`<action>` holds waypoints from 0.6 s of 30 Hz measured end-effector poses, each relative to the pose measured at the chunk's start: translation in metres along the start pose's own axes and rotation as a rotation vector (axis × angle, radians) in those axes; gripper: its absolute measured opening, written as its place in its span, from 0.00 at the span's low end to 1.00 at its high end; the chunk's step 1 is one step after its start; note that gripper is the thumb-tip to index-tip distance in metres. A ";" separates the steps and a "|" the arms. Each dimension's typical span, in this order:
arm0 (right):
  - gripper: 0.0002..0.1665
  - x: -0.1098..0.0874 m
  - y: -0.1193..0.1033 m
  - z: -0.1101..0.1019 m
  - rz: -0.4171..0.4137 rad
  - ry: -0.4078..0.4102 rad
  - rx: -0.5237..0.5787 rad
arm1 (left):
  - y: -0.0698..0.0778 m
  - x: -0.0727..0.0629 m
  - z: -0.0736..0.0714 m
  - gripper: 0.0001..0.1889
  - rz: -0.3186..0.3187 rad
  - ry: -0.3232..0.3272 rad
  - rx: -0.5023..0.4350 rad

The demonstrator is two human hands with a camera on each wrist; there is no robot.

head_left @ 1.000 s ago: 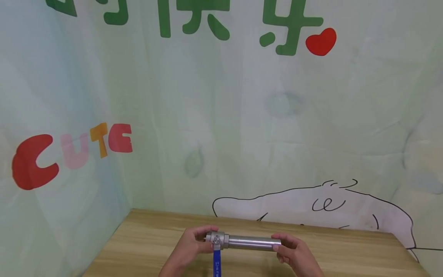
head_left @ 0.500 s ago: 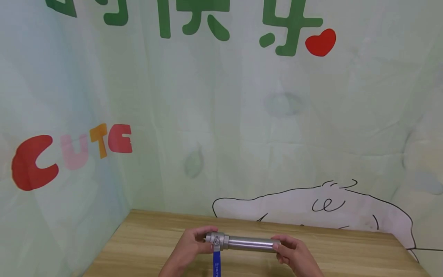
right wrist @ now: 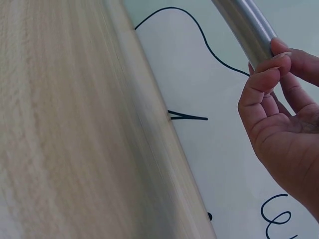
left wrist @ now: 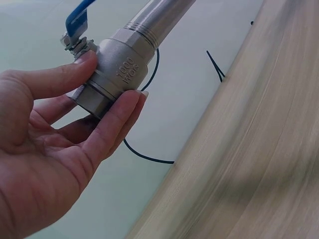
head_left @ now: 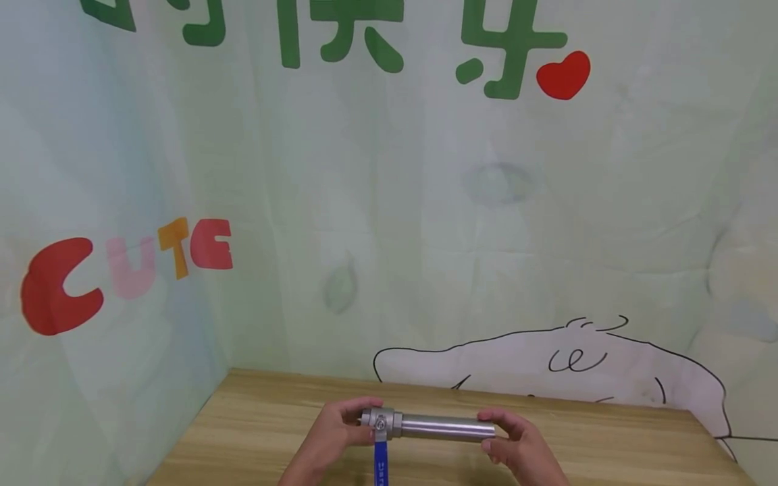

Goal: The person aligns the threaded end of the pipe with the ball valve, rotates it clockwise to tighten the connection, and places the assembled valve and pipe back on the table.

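Note:
A steel ball valve point(head_left: 381, 421) with a blue lever handle point(head_left: 381, 462) is joined at its right side to a smooth metal pipe point(head_left: 446, 426). My left hand point(head_left: 331, 432) grips the valve's outer end between thumb and fingers; in the left wrist view the valve body point(left wrist: 122, 64) bears the raised marking "1000 WOG", and threads show where the pipe enters. My right hand point(head_left: 519, 445) pinches the pipe's far end with thumb and fingertips, which the right wrist view also shows at the pipe end point(right wrist: 251, 32). The pipe lies nearly level, held above the table, its lever pointing toward me.
The wood-grain table point(head_left: 261, 405) spreads beneath both hands. Behind it hangs a pale green printed cloth point(head_left: 413, 223) with green characters, a red heart and a cartoon outline; another cloth wall with "CUTE" lettering point(head_left: 61, 283) closes the left side.
My right thumb has shifted down off the front of the pipe's end, so more of that end shows. The left hand and the valve hold still.

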State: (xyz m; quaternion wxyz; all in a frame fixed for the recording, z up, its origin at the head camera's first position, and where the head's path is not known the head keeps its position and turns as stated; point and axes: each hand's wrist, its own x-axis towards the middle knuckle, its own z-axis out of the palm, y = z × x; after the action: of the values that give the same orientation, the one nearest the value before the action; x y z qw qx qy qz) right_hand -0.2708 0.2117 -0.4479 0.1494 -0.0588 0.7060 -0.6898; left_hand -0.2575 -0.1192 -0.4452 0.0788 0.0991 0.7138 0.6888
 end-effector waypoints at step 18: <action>0.28 -0.002 -0.001 0.000 0.014 -0.033 0.024 | 0.002 -0.001 0.000 0.25 -0.028 0.004 0.010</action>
State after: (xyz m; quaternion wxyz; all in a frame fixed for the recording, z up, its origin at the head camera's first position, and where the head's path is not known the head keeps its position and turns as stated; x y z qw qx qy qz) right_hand -0.2690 0.2125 -0.4462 0.1666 -0.0636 0.6954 -0.6961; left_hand -0.2566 -0.1198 -0.4429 0.0866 0.0883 0.7186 0.6844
